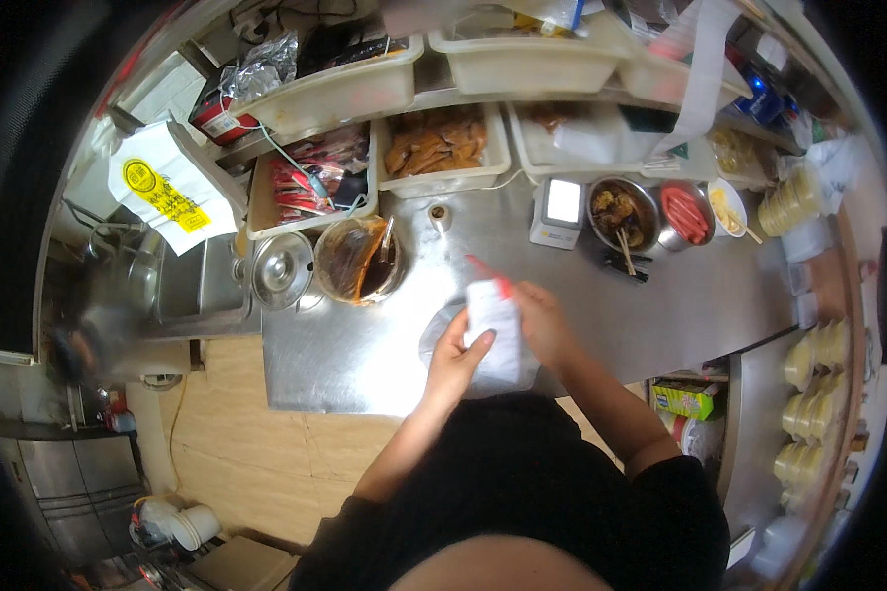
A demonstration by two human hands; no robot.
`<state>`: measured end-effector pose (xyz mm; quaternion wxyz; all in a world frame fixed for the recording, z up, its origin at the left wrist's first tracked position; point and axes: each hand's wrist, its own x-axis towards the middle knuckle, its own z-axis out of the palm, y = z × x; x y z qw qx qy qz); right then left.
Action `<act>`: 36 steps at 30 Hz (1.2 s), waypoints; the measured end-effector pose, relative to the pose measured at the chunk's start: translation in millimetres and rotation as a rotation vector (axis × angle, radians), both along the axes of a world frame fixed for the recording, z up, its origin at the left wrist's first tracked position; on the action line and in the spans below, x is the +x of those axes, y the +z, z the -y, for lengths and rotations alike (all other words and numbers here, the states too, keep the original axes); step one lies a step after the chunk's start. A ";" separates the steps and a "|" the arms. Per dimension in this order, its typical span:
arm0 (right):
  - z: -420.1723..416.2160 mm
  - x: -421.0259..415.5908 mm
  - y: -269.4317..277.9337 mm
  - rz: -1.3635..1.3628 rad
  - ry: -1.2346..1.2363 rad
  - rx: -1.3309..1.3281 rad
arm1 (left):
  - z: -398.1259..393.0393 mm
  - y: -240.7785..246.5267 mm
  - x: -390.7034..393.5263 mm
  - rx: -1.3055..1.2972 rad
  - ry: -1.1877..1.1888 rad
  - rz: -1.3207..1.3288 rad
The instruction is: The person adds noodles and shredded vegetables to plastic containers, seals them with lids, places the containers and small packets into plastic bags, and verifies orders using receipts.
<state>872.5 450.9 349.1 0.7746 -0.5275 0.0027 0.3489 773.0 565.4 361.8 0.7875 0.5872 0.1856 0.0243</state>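
Observation:
My left hand (458, 351) grips a white paper packet (494, 325) in front of my body, its thumb lying across the front. At the packet's upper right corner is my right hand (543, 318), its fingers by a red strip (504, 287) that is blurred; whether they pinch it cannot be told. Beneath both hands a translucent plastic bag (434, 332) lies at the edge of the stainless steel table (325, 362). Beyond the hands stand a tub of dark brown sauce (358, 262) with a metal utensil in it and a small pale cylindrical container (440, 219).
A printed white paper bag (174, 188) stands at the left, near a round metal lid (282, 270). Along the back are plastic bins of meat (436, 140) and red packets (318, 173). To the right are a small white device (556, 214), a bowl with chopsticks (624, 214) and sausages (685, 213).

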 end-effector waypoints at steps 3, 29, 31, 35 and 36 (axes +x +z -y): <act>26.4 9.8 9.4 -0.240 -0.238 0.293 | -32.7 5.0 -15.4 0.331 -0.183 -0.031; -33.7 -48.9 2.2 1.425 0.293 -0.788 | -63.2 -15.1 -13.6 1.250 -0.033 0.329; -28.4 -47.1 8.5 1.435 0.319 -0.836 | -62.9 -20.8 -14.2 1.089 -0.044 0.280; -19.4 -50.6 16.1 1.349 0.247 -0.849 | -64.1 -31.7 -17.1 0.640 -0.048 0.252; -20.6 -51.6 4.9 1.396 0.154 -0.784 | -65.7 -36.0 -19.7 0.634 -0.065 0.267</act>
